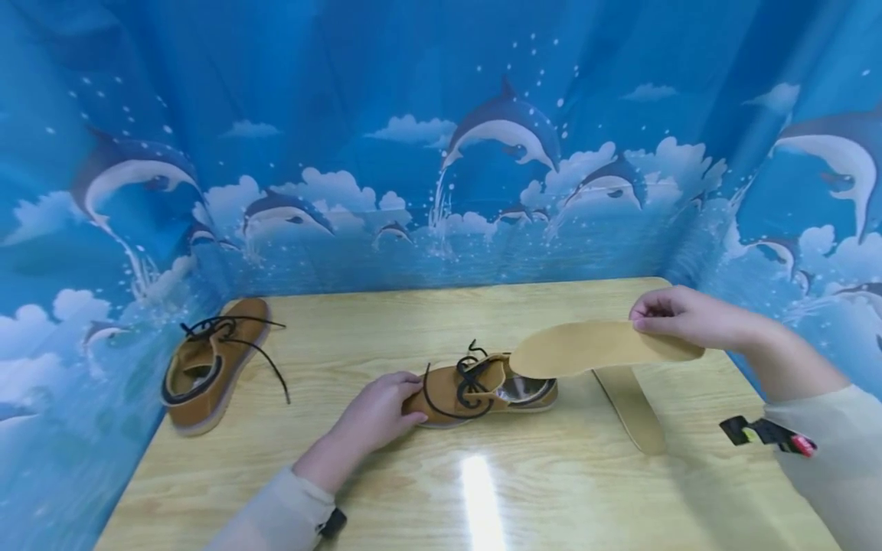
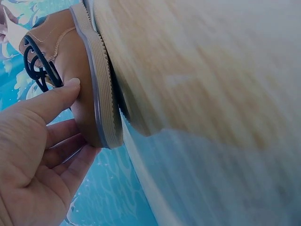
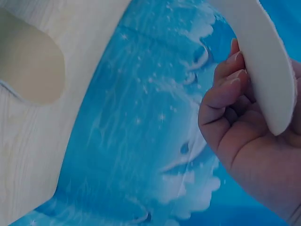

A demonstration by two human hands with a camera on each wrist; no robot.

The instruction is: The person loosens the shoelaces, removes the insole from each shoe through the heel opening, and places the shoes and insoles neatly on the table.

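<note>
My left hand (image 1: 377, 407) grips the toe of a brown lace-up shoe (image 1: 441, 390) on the table, thumb on the upper and fingers at the far side. The opening of this shoe faces right, its black laces loose over the tongue. In my right hand (image 1: 678, 312) a tan insole (image 1: 586, 346) is pinched near its heel end. Its wide front end overlaps the shoe's opening in the head view. The right wrist view shows the held insole (image 3: 265, 61) edge-on against curled fingers. Below it, a second insole (image 1: 632, 413) lies on the table.
The matching brown shoe (image 1: 234, 360) stands at the table's left edge, one black lace trailing onto the wood. A blue dolphin-print curtain (image 1: 386, 115) surrounds the back and sides of the wooden table (image 1: 386, 490).
</note>
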